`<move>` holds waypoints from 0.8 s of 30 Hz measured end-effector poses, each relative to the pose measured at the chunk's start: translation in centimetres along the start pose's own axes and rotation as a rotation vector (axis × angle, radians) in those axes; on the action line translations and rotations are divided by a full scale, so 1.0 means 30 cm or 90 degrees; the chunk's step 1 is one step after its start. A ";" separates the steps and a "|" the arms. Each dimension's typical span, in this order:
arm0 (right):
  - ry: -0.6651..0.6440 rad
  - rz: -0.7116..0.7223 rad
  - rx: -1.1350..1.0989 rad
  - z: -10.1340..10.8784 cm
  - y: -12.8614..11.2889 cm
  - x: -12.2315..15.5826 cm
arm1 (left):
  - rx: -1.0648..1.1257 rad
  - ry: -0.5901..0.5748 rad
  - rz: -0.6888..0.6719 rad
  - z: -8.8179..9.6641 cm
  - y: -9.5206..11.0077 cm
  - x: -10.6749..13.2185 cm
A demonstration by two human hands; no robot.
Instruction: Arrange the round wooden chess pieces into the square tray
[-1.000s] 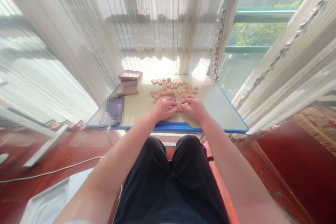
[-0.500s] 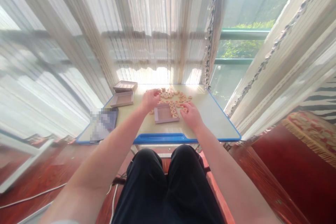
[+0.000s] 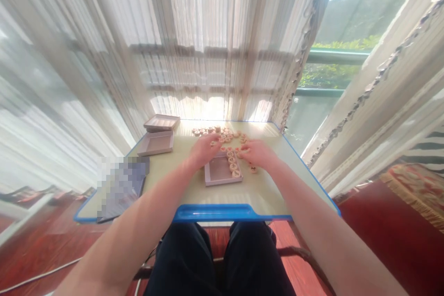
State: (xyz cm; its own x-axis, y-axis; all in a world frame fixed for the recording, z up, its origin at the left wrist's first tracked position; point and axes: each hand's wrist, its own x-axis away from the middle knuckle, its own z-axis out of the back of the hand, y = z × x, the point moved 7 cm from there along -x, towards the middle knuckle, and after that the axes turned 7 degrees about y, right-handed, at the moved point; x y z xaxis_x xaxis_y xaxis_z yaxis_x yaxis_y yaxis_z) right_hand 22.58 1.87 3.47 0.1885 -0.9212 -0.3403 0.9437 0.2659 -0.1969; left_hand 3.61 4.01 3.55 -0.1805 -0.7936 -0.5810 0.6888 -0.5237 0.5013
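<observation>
My left hand (image 3: 204,151) is over the table behind the open box tray (image 3: 218,169), its fingers curled around a round wooden xiangqi piece (image 3: 212,143). My right hand (image 3: 261,154) is just right of the tray's far corner, thumb and fingers closed at the edge of another piece (image 3: 239,154), partly hidden by the fingertips. A column of pieces with dark characters (image 3: 233,167) stands along the tray's right side. Red-marked pieces (image 3: 237,149) lie in a row behind its far rim. Below my right hand, a few dark-marked pieces (image 3: 253,169) sit on the table.
Loose pieces (image 3: 210,130) are spread at the back of the table (image 3: 274,194). Other shallow box parts (image 3: 156,143) lie at the back left, some stacked (image 3: 162,122). A dark, partly blurred-out flat item (image 3: 137,178) is at front left. Curtains hang behind.
The view has tilted and come nearer the table. My left hand has moved closer to the tray's far edge, uncovering pieces at the back. My right hand has moved off the dark-marked pieces beside the tray.
</observation>
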 end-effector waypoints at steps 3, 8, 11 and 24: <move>0.034 -0.041 -0.057 -0.030 0.037 -0.021 | 0.012 0.001 -0.007 -0.002 0.018 0.012; 0.040 -0.023 -0.120 -0.052 0.059 -0.007 | 0.017 -0.016 0.015 -0.016 0.005 0.022; 0.039 0.025 -0.074 -0.053 0.034 -0.003 | 0.016 -0.014 0.003 -0.014 0.013 0.021; 0.179 0.138 -0.217 0.035 -0.066 0.022 | 0.097 -0.036 0.005 -0.003 0.066 0.038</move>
State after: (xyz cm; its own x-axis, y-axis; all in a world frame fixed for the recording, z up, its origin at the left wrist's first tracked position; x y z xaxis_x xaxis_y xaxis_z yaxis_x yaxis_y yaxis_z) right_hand 21.12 0.43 4.60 0.2460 -0.7344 -0.6325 0.7390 0.5644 -0.3679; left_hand 4.84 2.07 3.82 -0.2180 -0.8119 -0.5415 0.5770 -0.5547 0.5994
